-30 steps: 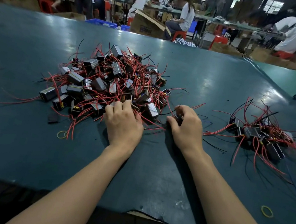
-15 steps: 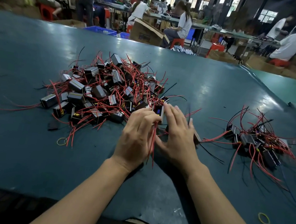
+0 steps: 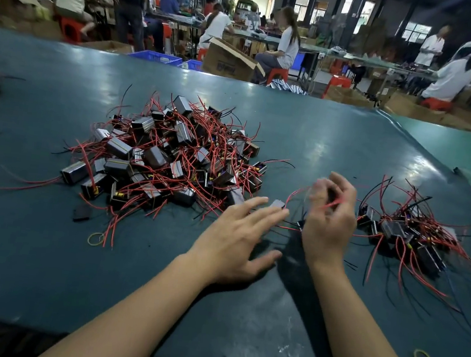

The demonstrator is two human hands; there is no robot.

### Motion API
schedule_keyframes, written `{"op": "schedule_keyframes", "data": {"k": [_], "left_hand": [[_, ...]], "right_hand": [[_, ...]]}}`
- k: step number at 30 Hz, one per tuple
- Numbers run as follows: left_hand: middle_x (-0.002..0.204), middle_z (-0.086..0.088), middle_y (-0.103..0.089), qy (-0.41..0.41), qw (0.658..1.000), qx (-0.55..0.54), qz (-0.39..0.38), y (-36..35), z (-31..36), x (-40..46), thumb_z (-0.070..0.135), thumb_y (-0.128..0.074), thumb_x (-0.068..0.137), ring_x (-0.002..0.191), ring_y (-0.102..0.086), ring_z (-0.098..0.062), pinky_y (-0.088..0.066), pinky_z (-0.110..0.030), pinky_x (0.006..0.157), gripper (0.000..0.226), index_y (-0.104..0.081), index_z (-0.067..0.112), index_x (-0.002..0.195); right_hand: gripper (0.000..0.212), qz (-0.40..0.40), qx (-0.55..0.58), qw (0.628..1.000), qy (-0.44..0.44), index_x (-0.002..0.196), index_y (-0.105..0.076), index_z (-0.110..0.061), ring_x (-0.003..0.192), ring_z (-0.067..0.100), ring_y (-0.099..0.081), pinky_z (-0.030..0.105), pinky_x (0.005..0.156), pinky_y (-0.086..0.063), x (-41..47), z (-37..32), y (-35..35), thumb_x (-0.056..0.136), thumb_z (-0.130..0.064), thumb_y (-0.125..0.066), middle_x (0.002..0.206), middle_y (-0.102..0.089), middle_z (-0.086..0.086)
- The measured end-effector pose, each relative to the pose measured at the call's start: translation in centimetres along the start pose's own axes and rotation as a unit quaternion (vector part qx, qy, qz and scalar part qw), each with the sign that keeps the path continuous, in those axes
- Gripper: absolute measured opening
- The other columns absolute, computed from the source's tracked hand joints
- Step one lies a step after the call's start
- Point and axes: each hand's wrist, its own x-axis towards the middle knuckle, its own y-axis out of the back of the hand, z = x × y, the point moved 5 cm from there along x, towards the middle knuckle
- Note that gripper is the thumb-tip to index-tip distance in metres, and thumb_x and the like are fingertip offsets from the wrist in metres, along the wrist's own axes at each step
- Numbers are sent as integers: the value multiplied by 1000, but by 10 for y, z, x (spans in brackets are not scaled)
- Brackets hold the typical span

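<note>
Red wire (image 3: 331, 204) is pinched in the curled fingers of the right hand (image 3: 329, 217), which is lifted above the green surface (image 3: 38, 257) about midway along its near edge; blur hides the exact grip. The wire's long axis runs roughly parallel to that edge, arcing leftward and down to a small grey block (image 3: 277, 204) at the fingertips of the left hand (image 3: 238, 238). That hand is released, fingers straight and spread, palm down; whether it touches the block I cannot tell. A large pile of wired blocks (image 3: 171, 158) lies to the left, a smaller pile (image 3: 413, 231) toward the right edge.
</note>
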Motion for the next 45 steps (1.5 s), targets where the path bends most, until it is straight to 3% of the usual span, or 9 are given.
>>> {"op": "schedule_keyframes", "data": {"k": [7, 13, 17, 21, 25, 32, 35, 39, 45], "left_hand": [[113, 6, -62, 91, 994, 49, 35, 0, -13, 0, 44, -55, 87, 110, -51, -21, -35, -38, 96, 27, -64, 21, 95], [129, -5, -52, 202, 967, 121, 95, 8, -22, -4, 40, -58, 79, 119, -46, -28, -37, -42, 94, 47, -59, 20, 121], [161, -6, -10, 309, 949, 58, 16, -4, -43, -2, 45, -47, 87, 144, -14, -25, -22, -46, 111, 76, -16, 24, 153], [140, -6, -43, 331, 938, 93, 44, -1, -45, 2, 48, -47, 88, 127, -34, -26, -32, -42, 100, 58, -39, 17, 136], [114, -4, -53, 351, 923, 137, 79, 4, -44, -4, 57, -54, 85, 104, -45, -28, -36, -39, 89, 51, -49, 16, 114], [102, -2, -67, 357, 915, 160, 99, 13, -40, -8, 67, -57, 82, 96, -54, -28, -37, -41, 83, 56, -57, 18, 109], [88, -1, -70, 285, 935, 160, 134, 15, -32, -6, 55, -69, 79, 87, -55, -28, -39, -41, 76, 42, -67, 20, 101], [114, -1, -53, 240, 960, 111, 92, 6, -34, -2, 52, -59, 82, 115, -43, -26, -33, -40, 93, 52, -57, 30, 129], [160, 5, -22, 230, 972, 42, -3, -5, -36, 2, 81, -20, 74, 147, -4, -20, -12, -48, 115, 87, -34, 34, 145]], "right_hand": [[21, -66, 7, 995, -71, 94, -59, -23, 77, 9, -68, 23, 72, -51, -3, 8, -4, 91, -44, -59, 78, -71, -5], [26, -208, -137, 969, -5, 113, -64, -12, 95, 17, -62, 25, 87, -47, -11, 8, -20, 88, -9, -66, 98, -65, -5], [26, -189, -157, 968, 43, 114, -64, -8, 101, 25, -59, 33, 91, -46, -15, -2, -21, 88, -7, -65, 108, -65, 7], [17, -29, -289, 953, 89, 92, -63, -13, 81, 32, -56, 30, 69, -36, -7, -14, 1, 88, -29, -63, 92, -59, 9], [25, -229, -393, 890, 14, 85, -54, -20, 81, 32, -56, 33, 67, -35, -18, 10, -18, 84, -43, -63, 87, -52, 1], [35, -322, -178, 929, 40, 117, -66, -10, 107, 17, -58, 8, 91, -34, -25, 2, -46, 84, -18, -75, 118, -64, 3], [27, -236, -143, 960, 37, 110, -68, -11, 90, 15, -58, 16, 83, -41, -20, -2, -35, 84, -15, -74, 104, -64, 3], [11, -110, -110, 988, 22, 96, -65, -20, 74, 11, -57, 24, 72, -46, -9, -5, -10, 87, -12, -66, 86, -61, -3], [21, -146, -75, 984, -72, 83, -60, -24, 68, 13, -64, 15, 61, -46, -1, 6, -6, 86, -43, -69, 70, -67, -5]]}}
